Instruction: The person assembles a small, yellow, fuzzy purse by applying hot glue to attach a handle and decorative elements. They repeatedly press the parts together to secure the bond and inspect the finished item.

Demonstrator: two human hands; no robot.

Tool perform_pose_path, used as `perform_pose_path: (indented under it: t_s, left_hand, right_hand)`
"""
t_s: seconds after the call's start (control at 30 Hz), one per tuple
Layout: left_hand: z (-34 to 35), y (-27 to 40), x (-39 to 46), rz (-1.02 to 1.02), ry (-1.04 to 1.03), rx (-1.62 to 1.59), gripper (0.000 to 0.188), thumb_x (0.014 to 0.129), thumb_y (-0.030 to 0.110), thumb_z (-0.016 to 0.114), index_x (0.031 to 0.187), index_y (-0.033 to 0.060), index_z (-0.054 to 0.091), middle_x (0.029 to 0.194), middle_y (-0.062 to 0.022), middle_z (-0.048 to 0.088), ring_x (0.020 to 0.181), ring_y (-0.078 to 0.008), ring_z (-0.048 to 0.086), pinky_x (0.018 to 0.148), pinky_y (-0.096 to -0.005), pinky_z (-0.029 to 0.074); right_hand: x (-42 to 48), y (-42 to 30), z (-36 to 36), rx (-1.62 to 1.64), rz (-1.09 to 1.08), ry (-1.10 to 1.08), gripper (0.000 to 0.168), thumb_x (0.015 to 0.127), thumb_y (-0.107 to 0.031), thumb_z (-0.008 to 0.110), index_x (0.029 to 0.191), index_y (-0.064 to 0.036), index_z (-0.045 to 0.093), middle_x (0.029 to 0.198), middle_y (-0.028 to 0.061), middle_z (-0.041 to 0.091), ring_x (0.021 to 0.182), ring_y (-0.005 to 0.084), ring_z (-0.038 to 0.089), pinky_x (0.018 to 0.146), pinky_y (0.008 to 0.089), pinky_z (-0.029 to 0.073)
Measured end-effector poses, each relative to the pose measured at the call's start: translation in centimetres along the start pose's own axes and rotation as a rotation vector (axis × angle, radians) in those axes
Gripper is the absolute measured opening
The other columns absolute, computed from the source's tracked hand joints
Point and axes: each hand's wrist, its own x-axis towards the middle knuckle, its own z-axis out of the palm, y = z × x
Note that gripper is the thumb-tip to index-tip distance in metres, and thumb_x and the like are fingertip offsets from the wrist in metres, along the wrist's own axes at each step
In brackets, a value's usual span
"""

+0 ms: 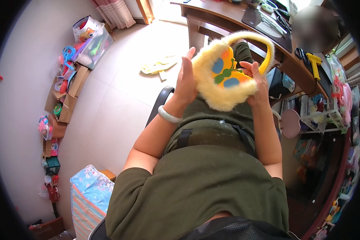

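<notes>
Above my lap, both hands hold a fluffy pale-yellow bag (211, 90) with a furry loop handle (253, 34). A butterfly shape (227, 73) in orange, green and blue shows within its furry border. My left hand (186, 78) lies against the bag's left side, fingers pointing up, a pale bangle (169, 115) on that wrist. My right hand (257, 84) grips the right side below the handle, its fingers partly behind the fur.
A wooden desk (208, 13) at the upper right carries a yellow glue gun (314, 64), scissors (300, 54) and a dark mat (249, 16). Yellow cloth (159, 65) lies on the floor. Cardboard boxes (75, 87) and a clear bin (97, 49) line the left wall.
</notes>
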Motion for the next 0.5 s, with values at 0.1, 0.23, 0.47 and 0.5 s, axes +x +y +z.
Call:
perform_pose_path:
  t_s: [0.1,0.23,0.47,0.5]
  left_hand:
    - [-0.1,-1.3,-1.8,0.191,-0.017,0.603,0.080,0.096,0.050,0.049,0.149,0.0004,0.014,0.130,-0.0129,0.051,0.116,-0.0190,0.053,0.097,-0.0327,0.046]
    - [-1.8,-0.9,-1.5,-0.028,0.001,0.173,0.067,0.098,0.051,0.043,0.141,0.0015,0.030,0.126,-0.0128,0.055,0.112,-0.0190,0.058,0.093,-0.0337,0.049]
    - [0.6,-1.8,-3.4,-0.070,0.020,-0.126,0.065,0.094,0.033,0.058,0.143,0.0071,0.025,0.136,-0.0103,0.045,0.127,-0.0220,0.044,0.108,-0.0400,0.037]
    - [1.2,-2.3,-3.7,-0.011,0.064,0.023,0.068,0.093,0.026,0.064,0.144,0.0078,0.023,0.136,-0.0098,0.044,0.127,-0.0210,0.043,0.108,-0.0388,0.037]
  right_hand:
    - [-0.6,0.3,0.2,0.041,-0.063,0.035,0.050,0.100,-0.043,0.045,0.115,0.002,0.059,0.092,0.0129,0.068,0.075,0.0160,0.065,0.064,0.0268,0.053]
    - [-1.1,0.3,0.6,-0.013,-0.136,0.194,0.050,0.100,-0.045,0.044,0.113,0.001,0.059,0.091,0.0130,0.068,0.071,0.0152,0.064,0.063,0.0268,0.053]
    - [-0.8,0.8,0.0,0.006,-0.274,0.243,0.047,0.101,-0.043,0.041,0.114,-0.001,0.058,0.089,0.0112,0.069,0.071,0.0145,0.064,0.065,0.0267,0.052]
    - [-0.7,0.9,0.0,0.013,-0.291,0.243,0.045,0.102,-0.041,0.042,0.113,-0.001,0.058,0.089,0.0112,0.069,0.071,0.0145,0.064,0.065,0.0267,0.052]
